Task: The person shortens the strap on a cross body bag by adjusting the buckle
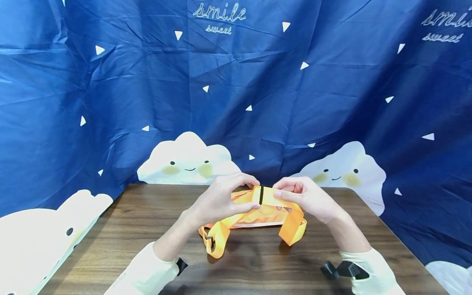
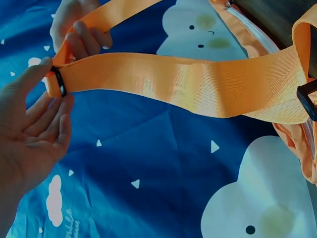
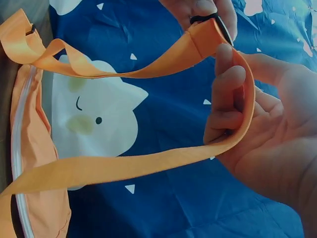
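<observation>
An orange zippered bag [image 1: 263, 216] lies on the wooden table, its wide webbing strap [image 2: 198, 84] lifted above it. Between thumb and fingers, my left hand [image 1: 217, 197] pinches the strap at a black buckle [image 1: 261, 195]. Just to the right of that buckle, my right hand [image 1: 309, 198] pinches the webbing. In the right wrist view the strap loops over the curled fingers [image 3: 229, 77] of the right hand. A second black buckle [image 2: 308, 99] sits lower on the strap, by the bag.
The brown wooden table [image 1: 147, 229] spans the area under both arms. Behind it hangs a blue curtain [image 1: 236, 94] printed with white clouds and triangles. Black straps [image 1: 344, 270] with small devices circle the wrists over white sleeves.
</observation>
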A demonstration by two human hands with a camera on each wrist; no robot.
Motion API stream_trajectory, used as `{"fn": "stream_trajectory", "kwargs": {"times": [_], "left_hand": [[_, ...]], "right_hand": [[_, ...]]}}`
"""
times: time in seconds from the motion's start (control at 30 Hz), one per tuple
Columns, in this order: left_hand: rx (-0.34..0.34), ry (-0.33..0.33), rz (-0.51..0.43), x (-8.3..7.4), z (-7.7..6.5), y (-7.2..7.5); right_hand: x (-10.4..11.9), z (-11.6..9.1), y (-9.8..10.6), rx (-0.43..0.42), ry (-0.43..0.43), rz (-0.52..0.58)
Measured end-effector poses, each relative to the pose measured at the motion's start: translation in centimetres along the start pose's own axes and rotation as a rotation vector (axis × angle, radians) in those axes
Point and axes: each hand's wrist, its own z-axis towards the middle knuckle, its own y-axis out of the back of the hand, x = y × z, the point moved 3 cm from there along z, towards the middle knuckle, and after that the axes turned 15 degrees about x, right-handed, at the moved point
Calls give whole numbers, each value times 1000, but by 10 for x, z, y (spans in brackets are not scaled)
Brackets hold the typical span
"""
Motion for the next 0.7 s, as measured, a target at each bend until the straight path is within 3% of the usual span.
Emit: {"fn": "stream_trajectory", "kwargs": {"times": [0.17,0.4,0.7], "left_hand": [[1,2,-17,0,1,-1],[18,-2,-46,0,0,-7],[35,61,-65,0,1,-15]], "right_hand": [[1,-2,1,-6,6,-33],[3,3,-7,7,28,11],[2,6,-12,3,10,0]]}}
